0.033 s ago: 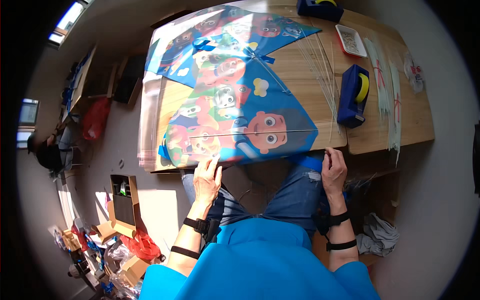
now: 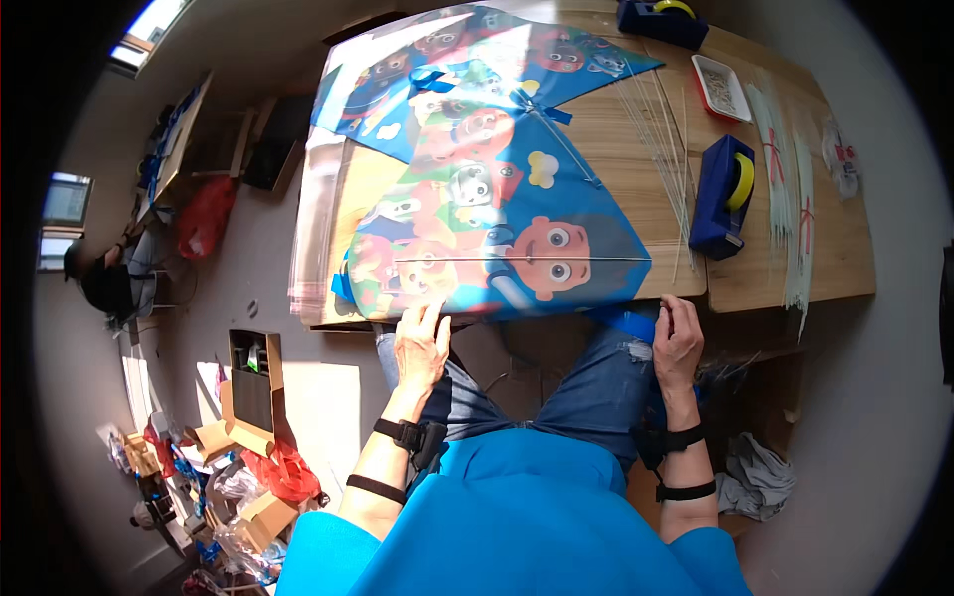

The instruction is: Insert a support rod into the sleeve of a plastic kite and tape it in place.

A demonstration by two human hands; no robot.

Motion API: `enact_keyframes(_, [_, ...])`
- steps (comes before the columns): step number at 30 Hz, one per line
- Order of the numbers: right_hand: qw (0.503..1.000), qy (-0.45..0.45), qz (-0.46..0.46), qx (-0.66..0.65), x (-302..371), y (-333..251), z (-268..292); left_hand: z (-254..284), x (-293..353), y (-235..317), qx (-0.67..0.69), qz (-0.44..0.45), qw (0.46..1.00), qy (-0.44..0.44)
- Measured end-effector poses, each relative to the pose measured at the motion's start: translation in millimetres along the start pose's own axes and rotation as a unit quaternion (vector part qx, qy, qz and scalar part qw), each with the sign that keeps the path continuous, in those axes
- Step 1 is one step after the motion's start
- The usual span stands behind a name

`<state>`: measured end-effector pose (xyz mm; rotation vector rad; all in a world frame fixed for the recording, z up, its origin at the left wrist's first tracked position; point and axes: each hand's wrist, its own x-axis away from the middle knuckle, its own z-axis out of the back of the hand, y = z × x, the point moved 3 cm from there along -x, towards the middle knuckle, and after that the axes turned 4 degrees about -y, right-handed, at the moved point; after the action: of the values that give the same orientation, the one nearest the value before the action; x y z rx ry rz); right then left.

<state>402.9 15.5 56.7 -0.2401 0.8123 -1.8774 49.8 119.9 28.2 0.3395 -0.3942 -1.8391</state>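
A large blue kite [image 2: 621,233] printed with cartoon faces lies spread on the wooden table, thin rods running across it. At its near edge is my left hand [image 2: 422,348], fingers stretched out over the fabric and thumb apart. My right hand [image 2: 678,343] is at the table's front edge, just right of the kite's lower right corner. Its fingers are curled together, and whatever they may hold is hidden. Blue material [image 2: 626,320] hangs over my thigh beside that hand. Several loose thin rods [image 2: 656,149] lie right of the kite.
On the table's right are a blue tape dispenser [image 2: 717,204] with yellow tape, bundled pale rods [image 2: 777,189], a small tray [image 2: 723,87] and a plastic bag [image 2: 843,164]. Another dispenser [image 2: 661,22] stands farther back. Boxes [image 2: 255,387] and red bags [image 2: 283,472] lie left; a person [image 2: 109,283] sits beyond.
The view has shifted slightly, so the table and kite appear a little farther right. Both hands keep nearly the same places along the kite's near side.
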Motion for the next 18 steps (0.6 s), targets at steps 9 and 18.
enact_keyframes(9, [0.963,-0.122,0.233,-0.051,-28,-138,-81,23,-24,-80,0.05,0.052,0.992,0.105])
enact_keyframes(18, [0.97,-0.133,0.191,-0.071,-97,-133,-135,25,-58,-103,0.124,0.05,0.991,-0.03])
